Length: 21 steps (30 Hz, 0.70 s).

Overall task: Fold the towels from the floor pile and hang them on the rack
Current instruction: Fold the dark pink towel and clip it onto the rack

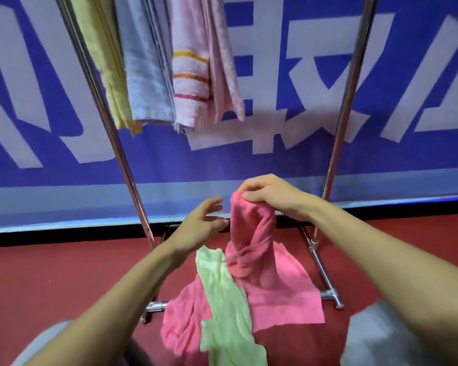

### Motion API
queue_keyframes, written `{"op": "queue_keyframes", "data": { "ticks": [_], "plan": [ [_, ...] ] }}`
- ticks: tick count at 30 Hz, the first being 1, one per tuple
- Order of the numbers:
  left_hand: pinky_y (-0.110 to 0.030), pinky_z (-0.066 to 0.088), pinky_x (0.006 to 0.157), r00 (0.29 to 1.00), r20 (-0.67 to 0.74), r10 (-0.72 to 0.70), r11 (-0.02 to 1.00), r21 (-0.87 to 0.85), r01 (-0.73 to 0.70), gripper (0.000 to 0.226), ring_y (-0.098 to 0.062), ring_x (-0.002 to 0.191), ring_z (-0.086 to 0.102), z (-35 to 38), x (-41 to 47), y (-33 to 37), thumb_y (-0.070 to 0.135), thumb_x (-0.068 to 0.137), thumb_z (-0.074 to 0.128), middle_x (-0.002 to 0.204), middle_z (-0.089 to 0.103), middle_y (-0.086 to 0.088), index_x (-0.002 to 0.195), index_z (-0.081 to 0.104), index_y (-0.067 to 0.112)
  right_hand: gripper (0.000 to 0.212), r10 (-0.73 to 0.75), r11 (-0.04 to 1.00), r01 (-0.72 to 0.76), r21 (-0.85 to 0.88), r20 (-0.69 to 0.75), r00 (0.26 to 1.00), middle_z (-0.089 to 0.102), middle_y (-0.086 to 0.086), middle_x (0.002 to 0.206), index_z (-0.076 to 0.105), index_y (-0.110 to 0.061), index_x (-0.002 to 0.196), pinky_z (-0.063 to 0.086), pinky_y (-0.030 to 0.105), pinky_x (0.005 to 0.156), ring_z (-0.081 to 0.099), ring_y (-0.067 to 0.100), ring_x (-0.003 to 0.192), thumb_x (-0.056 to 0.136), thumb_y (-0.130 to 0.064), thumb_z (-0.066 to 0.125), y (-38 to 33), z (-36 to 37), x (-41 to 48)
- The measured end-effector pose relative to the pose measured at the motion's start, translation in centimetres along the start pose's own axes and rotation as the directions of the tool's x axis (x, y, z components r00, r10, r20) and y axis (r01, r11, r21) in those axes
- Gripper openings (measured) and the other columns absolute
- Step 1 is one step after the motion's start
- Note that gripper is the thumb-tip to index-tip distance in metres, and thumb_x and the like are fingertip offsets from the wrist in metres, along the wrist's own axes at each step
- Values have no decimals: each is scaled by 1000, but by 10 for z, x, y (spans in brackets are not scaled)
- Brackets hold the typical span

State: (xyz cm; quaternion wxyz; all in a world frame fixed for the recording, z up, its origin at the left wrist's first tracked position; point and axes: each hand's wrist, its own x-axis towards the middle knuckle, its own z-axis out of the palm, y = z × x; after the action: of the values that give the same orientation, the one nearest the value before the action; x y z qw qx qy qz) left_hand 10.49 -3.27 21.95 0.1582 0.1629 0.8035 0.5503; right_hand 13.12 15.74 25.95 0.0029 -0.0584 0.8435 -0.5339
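Background: a red floor (pixel 37 281) is seen under the rack (pixel 109 122), and a blue banner (pixel 275 159) with white characters behind it.
Hung on the rack: a yellow towel (pixel 103 62), a blue towel (pixel 146 70), a striped pink towel (pixel 191 83) and a pale pink towel (pixel 225 70) are draped side by side.
Pink towel (pixel 251 233): its top is lifted between the rack's poles, and its lower part is spread on the floor at the rack's base.
Right hand (pixel 270 196): the pink towel's top is pinched by the fingertips.
Left hand (pixel 198 225): the fingers are spread wide, just beside the pink towel; nothing is held.
Green towel (pixel 225 299): it is laid across the pink towel, in front of the rack.
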Motion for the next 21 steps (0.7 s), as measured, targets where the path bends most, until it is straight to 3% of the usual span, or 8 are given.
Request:
{"op": "queue_keyframes", "data": {
  "ticks": [4,7,10,12,15,17,21],
  "plan": [
    [-30,47,98,984,137,116,989,71,-126,66,-8,123,51,6,-2,11,1,85,64,137,50,7,142,38,24,24,-105,988,103,113,15,994,66,-1,79,68,-16,81,44,22,78,57,8,78,88,3,54,-3,0,-9],
    [-21,52,84,970,193,148,981,99,-169,45,-2,96,63,14,2,19,1,84,64,110,67,5,122,54,22,19,-166,977,158,141,45,985,66,-9,71,67,-15,77,45,19,74,58,3,70,84,-1,57,-9,0,-6],
    [-41,56,85,984,147,96,977,176,-122,20,-18,91,68,17,6,17,4,84,65,101,72,-6,102,65,13,11,-183,930,176,322,-9,983,64,-8,65,64,-11,78,45,14,63,56,3,62,81,-4,56,-21,-8,-5],
    [-48,53,88,990,120,72,975,199,-95,15,-27,95,69,19,4,18,7,85,65,102,73,-12,99,68,6,18,-164,878,185,442,-86,983,63,-2,67,63,-7,81,46,15,60,57,5,60,89,2,50,-23,-18,-10],
    [-42,54,87,985,154,76,939,322,-123,15,-21,91,70,22,-1,17,16,89,63,98,74,-9,98,70,5,24,-107,806,217,551,-225,969,62,2,69,63,-8,82,47,18,59,57,9,60,93,2,44,-20,-34,-17],
    [-39,54,86,984,168,54,931,349,-110,16,-16,83,69,24,-5,16,21,91,61,95,75,-5,95,71,9,24,-19,814,188,550,-298,954,61,2,71,64,-9,84,46,19,59,56,10,62,94,-1,44,-14,-41,-19],
    [-36,54,81,990,139,21,975,216,-51,14,-10,72,63,24,-13,16,24,90,64,83,72,1,87,72,14,24,153,912,31,408,-411,899,65,2,75,70,-14,83,47,24,63,57,11,66,92,-3,50,4,-49,-16]
  ]
}}
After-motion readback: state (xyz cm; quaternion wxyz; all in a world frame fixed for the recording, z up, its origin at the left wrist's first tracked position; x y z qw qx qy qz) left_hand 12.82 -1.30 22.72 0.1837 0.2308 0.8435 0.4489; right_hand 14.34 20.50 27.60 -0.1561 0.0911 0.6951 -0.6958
